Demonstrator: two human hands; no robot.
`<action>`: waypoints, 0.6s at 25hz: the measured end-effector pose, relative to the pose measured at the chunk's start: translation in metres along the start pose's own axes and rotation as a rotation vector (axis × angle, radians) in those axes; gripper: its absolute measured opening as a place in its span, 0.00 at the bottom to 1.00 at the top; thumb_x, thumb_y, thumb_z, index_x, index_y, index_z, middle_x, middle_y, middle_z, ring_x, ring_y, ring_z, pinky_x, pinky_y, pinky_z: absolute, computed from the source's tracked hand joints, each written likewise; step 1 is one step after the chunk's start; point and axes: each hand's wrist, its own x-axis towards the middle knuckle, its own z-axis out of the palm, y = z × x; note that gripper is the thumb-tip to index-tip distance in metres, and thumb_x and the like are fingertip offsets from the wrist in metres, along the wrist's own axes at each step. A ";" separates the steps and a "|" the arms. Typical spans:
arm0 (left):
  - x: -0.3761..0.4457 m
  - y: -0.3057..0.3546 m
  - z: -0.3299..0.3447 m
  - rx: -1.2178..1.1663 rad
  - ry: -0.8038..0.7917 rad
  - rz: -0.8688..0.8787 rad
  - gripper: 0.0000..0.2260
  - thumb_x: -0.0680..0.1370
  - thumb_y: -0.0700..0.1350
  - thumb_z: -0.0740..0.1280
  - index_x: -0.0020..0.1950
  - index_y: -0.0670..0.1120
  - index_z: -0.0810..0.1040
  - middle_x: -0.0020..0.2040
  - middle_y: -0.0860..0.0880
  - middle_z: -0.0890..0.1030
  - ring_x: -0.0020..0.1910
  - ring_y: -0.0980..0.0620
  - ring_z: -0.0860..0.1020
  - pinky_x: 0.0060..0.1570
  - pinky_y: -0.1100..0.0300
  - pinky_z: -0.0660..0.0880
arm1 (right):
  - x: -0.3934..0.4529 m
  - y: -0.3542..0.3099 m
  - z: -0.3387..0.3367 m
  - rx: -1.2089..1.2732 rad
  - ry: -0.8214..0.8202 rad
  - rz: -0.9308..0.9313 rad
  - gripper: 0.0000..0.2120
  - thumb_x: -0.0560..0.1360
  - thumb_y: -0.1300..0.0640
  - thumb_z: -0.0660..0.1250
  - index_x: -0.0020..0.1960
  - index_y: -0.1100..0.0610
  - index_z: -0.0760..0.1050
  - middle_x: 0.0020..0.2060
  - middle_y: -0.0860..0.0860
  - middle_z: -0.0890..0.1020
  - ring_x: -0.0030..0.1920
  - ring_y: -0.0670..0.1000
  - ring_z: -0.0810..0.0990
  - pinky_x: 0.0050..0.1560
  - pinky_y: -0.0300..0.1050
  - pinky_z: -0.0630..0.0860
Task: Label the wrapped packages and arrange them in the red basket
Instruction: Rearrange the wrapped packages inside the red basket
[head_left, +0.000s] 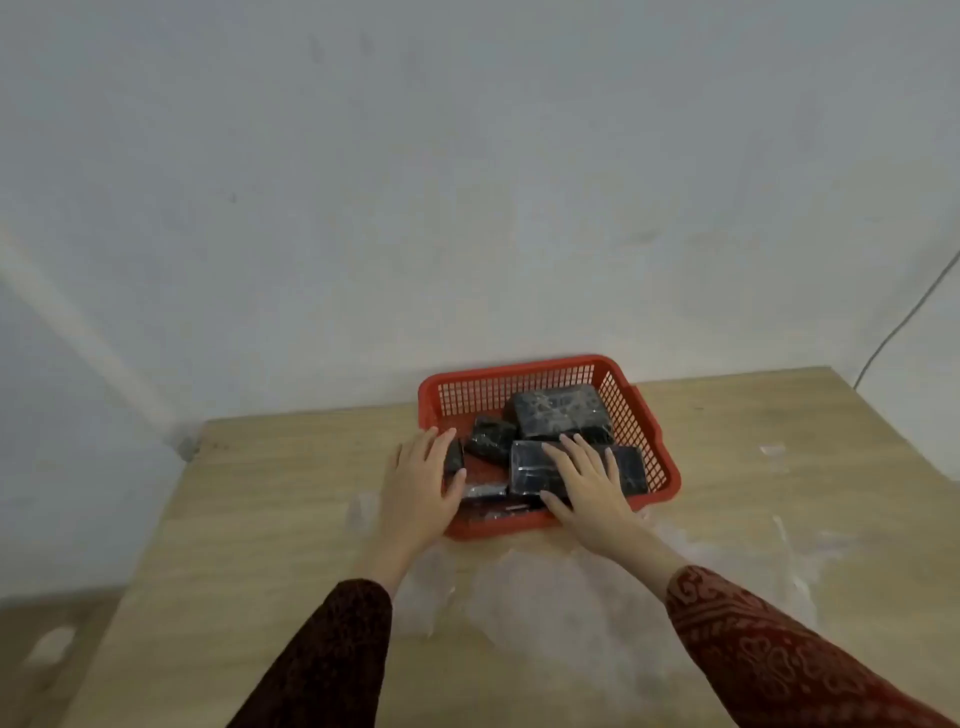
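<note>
**Packages in the basket, labels unconfirmed**

The red slotted plastic basket (644, 415) sits at the far edge of the pale wooden table (260, 519), against the wall, and serves as the landmark here. Inside it lie several dark, film-wrapped rectangular packages (558, 413): one large block toward the basket's back right, a small crumpled one near its middle, a flat one along its front. The right hand (587, 488) lies flat, fingers spread, pressing on the front package without gripping it. The left hand (423, 480) rests over the basket's left rim, fingers loosely curled beside a small dark package; whether it grips that piece cannot be told.

No labels can be made out on any wrapping, so a package may well be settled in unlabelled. Pushing down or sideways on the front package could slide the light basket toward the wall or tip the stacked block behind it. Loose clear plastic film (545, 597) lying in front of the basket could snag a sleeve (769, 654) and drag.
</note>
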 end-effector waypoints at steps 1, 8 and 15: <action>-0.009 0.000 0.007 -0.017 -0.044 -0.033 0.23 0.79 0.51 0.61 0.73 0.47 0.65 0.73 0.45 0.68 0.73 0.46 0.62 0.73 0.49 0.58 | -0.007 0.000 0.010 -0.011 -0.011 0.026 0.27 0.80 0.46 0.56 0.76 0.50 0.54 0.77 0.51 0.56 0.78 0.52 0.47 0.76 0.59 0.43; -0.052 -0.007 0.046 -0.096 -0.042 0.018 0.20 0.80 0.47 0.61 0.72 0.46 0.68 0.73 0.45 0.67 0.76 0.47 0.59 0.75 0.50 0.54 | -0.034 0.011 0.043 -0.035 0.266 -0.125 0.17 0.79 0.49 0.53 0.58 0.53 0.76 0.55 0.49 0.81 0.58 0.52 0.78 0.67 0.47 0.59; 0.015 -0.019 0.054 -0.327 0.043 -0.251 0.23 0.81 0.47 0.58 0.76 0.49 0.58 0.77 0.45 0.58 0.76 0.46 0.57 0.73 0.45 0.61 | -0.021 -0.001 0.040 -0.107 0.285 -0.039 0.14 0.78 0.51 0.54 0.41 0.52 0.76 0.37 0.46 0.81 0.40 0.52 0.78 0.48 0.45 0.64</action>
